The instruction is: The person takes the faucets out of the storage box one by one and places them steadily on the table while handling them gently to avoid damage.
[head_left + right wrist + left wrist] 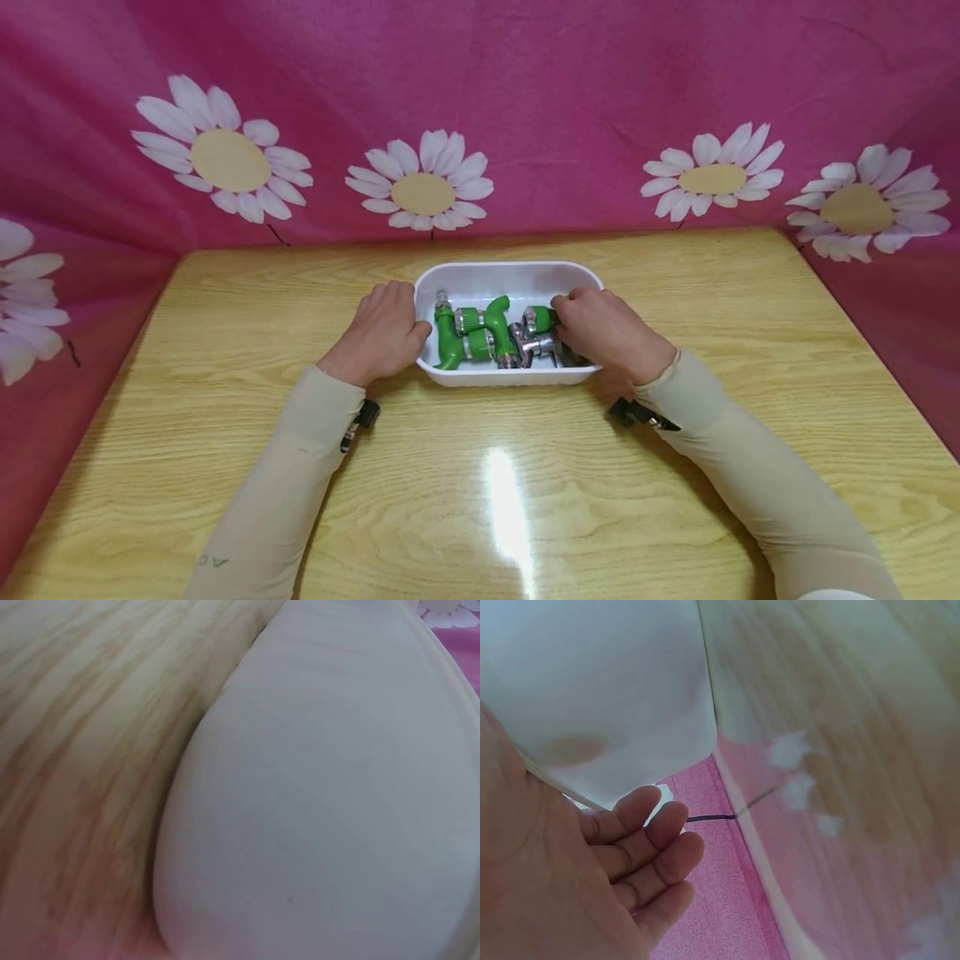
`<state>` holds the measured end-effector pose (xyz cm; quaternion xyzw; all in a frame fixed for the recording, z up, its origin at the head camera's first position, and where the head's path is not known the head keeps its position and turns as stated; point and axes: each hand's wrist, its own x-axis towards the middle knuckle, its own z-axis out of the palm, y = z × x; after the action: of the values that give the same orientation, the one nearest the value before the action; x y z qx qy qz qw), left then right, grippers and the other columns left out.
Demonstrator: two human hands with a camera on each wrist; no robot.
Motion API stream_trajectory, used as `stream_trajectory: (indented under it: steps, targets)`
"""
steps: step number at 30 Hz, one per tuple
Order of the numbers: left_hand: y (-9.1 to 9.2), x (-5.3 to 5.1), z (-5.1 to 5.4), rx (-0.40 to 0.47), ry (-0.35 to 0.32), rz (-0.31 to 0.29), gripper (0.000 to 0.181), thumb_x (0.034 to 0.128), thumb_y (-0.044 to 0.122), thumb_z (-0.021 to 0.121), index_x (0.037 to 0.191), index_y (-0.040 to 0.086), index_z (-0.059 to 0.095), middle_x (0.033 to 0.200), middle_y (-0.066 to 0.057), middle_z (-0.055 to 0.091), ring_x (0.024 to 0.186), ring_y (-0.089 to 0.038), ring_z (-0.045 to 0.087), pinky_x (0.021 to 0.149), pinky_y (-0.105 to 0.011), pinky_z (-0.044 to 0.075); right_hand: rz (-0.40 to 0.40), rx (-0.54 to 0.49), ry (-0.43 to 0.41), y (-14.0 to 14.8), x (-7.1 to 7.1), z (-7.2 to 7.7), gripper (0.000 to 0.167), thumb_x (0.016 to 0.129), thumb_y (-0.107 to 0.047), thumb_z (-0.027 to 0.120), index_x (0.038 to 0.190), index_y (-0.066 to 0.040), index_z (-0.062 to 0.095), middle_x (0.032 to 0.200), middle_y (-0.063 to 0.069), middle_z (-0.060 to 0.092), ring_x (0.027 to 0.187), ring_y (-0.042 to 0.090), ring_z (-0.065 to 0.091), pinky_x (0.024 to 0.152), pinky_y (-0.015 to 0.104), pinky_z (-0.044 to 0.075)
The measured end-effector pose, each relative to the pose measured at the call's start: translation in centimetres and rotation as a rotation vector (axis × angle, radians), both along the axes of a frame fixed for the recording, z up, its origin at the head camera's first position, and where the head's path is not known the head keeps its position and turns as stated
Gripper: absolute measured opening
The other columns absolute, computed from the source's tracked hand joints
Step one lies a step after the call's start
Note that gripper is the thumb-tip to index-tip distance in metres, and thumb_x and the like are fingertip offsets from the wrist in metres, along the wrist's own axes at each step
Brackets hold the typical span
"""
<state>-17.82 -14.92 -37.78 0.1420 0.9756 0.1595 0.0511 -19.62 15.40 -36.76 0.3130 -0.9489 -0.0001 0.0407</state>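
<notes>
A white plastic tray (502,377) holds several taps. My left hand (381,329) grips its left end, thumb over the rim; in the left wrist view, the bent fingers (660,844) lie along the outer wall. Two green taps (450,340) lie in the tray's left half, one overlapping the other. Right of them is a chrome tap (536,343). My right hand (611,329) reaches over the right end, its fingers curled round a tap with a green knob (537,319); the fingertips are hidden. The right wrist view shows only the tray's outer wall (315,787).
The tray rests near the back of a wood-grain table (450,500). A pink cloth (555,108) with large white flowers hangs behind and at both sides. Light glares off the table in front of the tray.
</notes>
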Motion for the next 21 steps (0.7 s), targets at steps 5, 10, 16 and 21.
stream_trajectory:
  steps: [5,10,16,21]
  targets:
    - [-0.01,0.06,-0.03,0.001,0.007,-0.002,0.049,0.0981,0.026,0.046,0.131,-0.01,0.043,0.115,-0.019,0.05,0.107,-0.033,0.042,0.095,-0.044,0.039,0.017,0.0,0.001,-0.01,-0.01,-0.04,0.013,0.093,-0.01,0.07,0.097,0.003,0.071,0.081,0.015,0.069,0.069,0.025,0.065,0.069,0.047,0.06]
    - [0.06,0.05,-0.06,-0.004,0.007,0.002,0.049,0.0978,0.026,0.046,0.131,-0.01,0.043,0.115,-0.019,0.05,0.108,-0.033,0.042,0.099,-0.046,0.038,0.045,0.029,-0.008,0.02,0.01,-0.16,0.01,0.096,-0.009,0.067,0.099,0.001,0.069,0.08,0.015,0.069,0.07,0.025,0.066,0.071,0.048,0.061]
    - [0.12,0.11,-0.04,-0.01,0.008,0.008,0.049,0.0981,0.026,0.046,0.131,-0.01,0.043,0.116,-0.019,0.05,0.11,-0.034,0.043,0.102,-0.048,0.037,0.052,0.033,-0.003,-0.04,-0.05,-0.31,0.011,0.097,-0.009,0.064,0.096,0.001,0.069,0.079,0.015,0.068,0.069,0.026,0.065,0.07,0.047,0.06]
    - [0.11,0.08,-0.02,-0.011,0.008,0.012,0.05,0.0985,0.027,0.046,0.131,-0.01,0.043,0.117,-0.019,0.05,0.112,-0.034,0.042,0.105,-0.049,0.036,0.051,0.021,-0.004,-0.08,-0.13,-0.3,0.011,0.096,-0.008,0.064,0.097,0.001,0.07,0.079,0.015,0.068,0.07,0.026,0.063,0.069,0.047,0.059]
